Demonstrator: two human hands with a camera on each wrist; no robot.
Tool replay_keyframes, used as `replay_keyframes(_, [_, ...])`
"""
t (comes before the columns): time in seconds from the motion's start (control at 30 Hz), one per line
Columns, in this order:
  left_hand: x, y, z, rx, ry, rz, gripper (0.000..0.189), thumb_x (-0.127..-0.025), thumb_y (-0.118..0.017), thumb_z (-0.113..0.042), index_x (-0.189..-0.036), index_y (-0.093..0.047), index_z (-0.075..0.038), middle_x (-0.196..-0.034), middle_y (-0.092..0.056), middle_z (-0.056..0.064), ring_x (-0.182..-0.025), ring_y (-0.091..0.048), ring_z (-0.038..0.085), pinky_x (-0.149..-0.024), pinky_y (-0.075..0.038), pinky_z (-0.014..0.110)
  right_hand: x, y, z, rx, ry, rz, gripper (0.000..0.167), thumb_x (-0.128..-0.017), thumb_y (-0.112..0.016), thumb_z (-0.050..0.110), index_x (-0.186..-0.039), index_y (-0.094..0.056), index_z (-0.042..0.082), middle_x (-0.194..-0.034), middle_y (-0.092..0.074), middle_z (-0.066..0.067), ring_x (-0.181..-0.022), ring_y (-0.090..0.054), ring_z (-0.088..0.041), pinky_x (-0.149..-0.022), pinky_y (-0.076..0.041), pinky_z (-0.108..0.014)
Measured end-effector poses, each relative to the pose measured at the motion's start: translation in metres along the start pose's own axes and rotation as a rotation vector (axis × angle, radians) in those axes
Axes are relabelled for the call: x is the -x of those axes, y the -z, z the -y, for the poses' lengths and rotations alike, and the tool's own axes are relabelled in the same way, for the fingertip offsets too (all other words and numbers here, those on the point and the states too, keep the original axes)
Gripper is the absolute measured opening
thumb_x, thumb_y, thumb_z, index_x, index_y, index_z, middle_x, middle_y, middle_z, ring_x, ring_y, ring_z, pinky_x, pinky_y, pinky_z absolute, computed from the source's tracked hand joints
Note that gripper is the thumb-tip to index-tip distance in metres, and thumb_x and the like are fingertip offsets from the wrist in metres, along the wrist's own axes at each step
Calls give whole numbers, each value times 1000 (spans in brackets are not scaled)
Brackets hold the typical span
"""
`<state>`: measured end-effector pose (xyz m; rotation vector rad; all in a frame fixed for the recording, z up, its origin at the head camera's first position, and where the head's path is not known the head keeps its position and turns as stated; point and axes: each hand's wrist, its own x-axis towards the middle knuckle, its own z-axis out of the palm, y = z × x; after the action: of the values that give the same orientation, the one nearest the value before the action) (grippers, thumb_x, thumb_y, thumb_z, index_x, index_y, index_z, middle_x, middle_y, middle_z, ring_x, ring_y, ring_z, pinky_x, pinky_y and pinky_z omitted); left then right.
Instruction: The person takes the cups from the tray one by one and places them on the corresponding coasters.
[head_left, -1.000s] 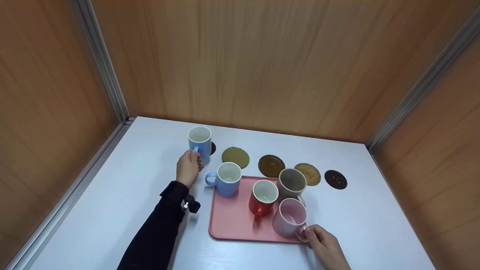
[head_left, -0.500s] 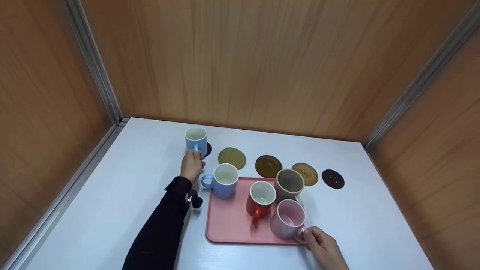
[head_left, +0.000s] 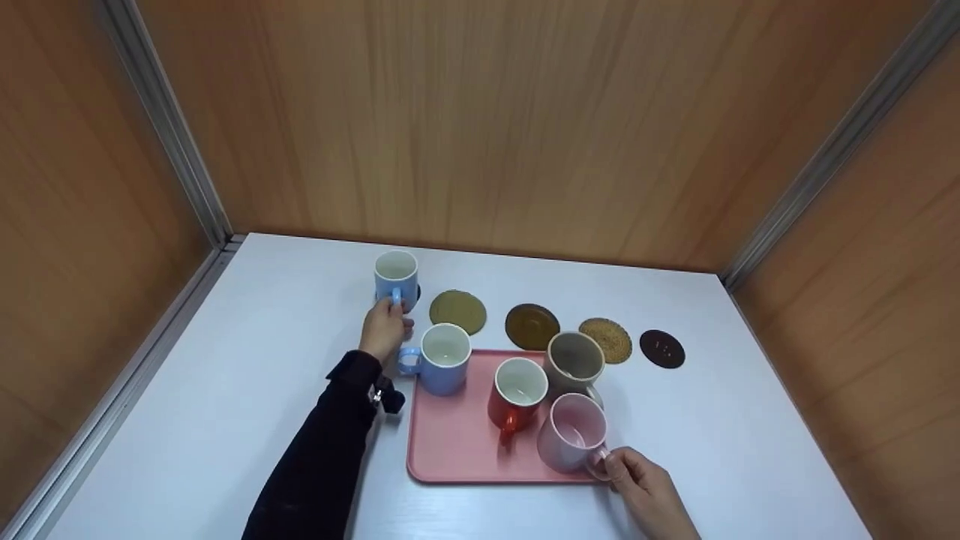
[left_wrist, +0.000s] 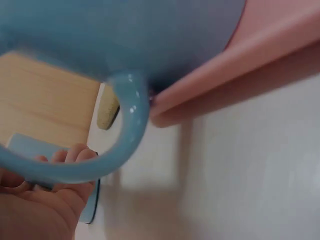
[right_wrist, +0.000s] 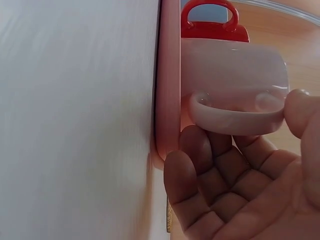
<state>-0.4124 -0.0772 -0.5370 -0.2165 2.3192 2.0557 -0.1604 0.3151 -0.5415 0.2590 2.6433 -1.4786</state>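
At the back left my left hand grips the handle of a light blue mug. That mug stands over a dark coaster, hiding nearly all of it. My right hand pinches the handle of a pink mug at the front right corner of the pink tray. In the right wrist view, the thumb is at the top of the pink mug's handle, the fingers curled beneath it. A red mug, a grey-beige mug and a periwinkle mug are also on the tray.
Behind the tray lie a green coaster, a brown coaster, a woven coaster and a dark button-like coaster. The periwinkle mug's handle juts over the tray's left edge, near my left wrist. Wooden panels enclose the white table.
My left hand has shifted the light blue mug slightly right, so it covers more of the dark coaster. My right hand keeps its hold on the pink mug. The head view has shifted a little.
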Motion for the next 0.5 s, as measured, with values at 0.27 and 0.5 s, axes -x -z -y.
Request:
replay_keyframes(0.27, [24, 18, -7, -84, 42, -9, 23, -111, -49, -15, -118, -56, 6, -109, -68, 22, -80, -67, 13, -73, -56, 22, 0, 0, 1, -1, -15, 2, 41, -111, -56, 43, -109, -71, 5, -112, -78, -7, -97, -67, -10, -82, -57, -22])
replay_keyframes(0.5, [61, 36, -3, -170, 63, -46, 27, -112, -50, -19, -97, -59, 2, -84, -67, 12, -67, -69, 14, -60, -54, 21, 2, -1, 2, 23, -47, 0, 43, -111, -55, 45, -107, -71, 6, -100, -73, -4, -88, -63, -12, -77, -54, -23])
